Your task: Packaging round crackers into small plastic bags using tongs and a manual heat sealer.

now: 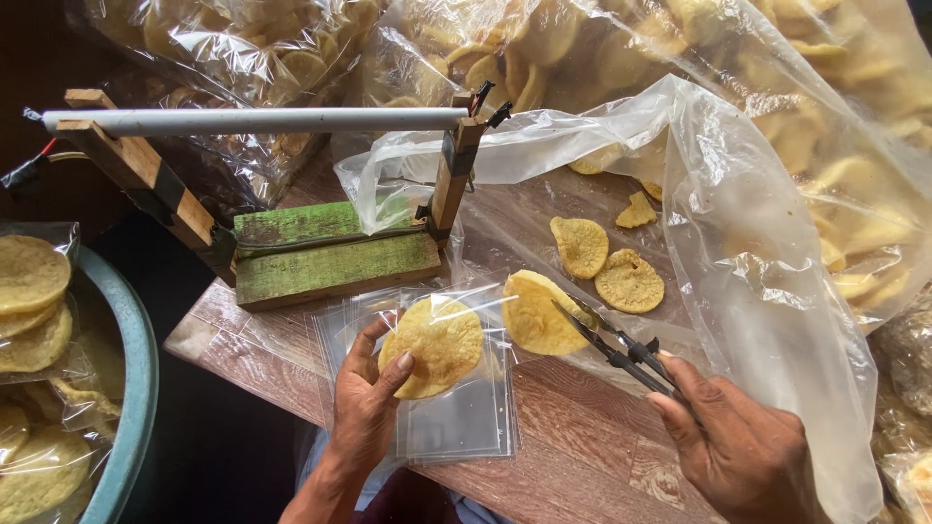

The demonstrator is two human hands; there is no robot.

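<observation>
From the head camera I see my left hand (pixel 367 403) at lower centre of the frame, fingers curled around a small clear bag (pixel 442 340) with a round yellow cracker (pixel 437 344) inside it; the thumb presses on the cracker's lower edge. That bag lies on top of a stack of empty clear bags (pixel 456 422) on the wooden table (pixel 582 456).

My right hand (pixel 738 446), at lower right, is closed around black metal tongs (pixel 616 351). The tong tips pinch a second yellow cracker (pixel 537 312), held just right of the bag's open mouth, near centre frame.

Further up and right, two loose crackers (pixel 607 264) lie on a big open plastic sheet bag (pixel 767 262). A green wooden sealing frame (pixel 330 250) with a white bar (pixel 252 119) sits at upper left. A blue tub (pixel 136 388) of bagged crackers fills the left edge.
</observation>
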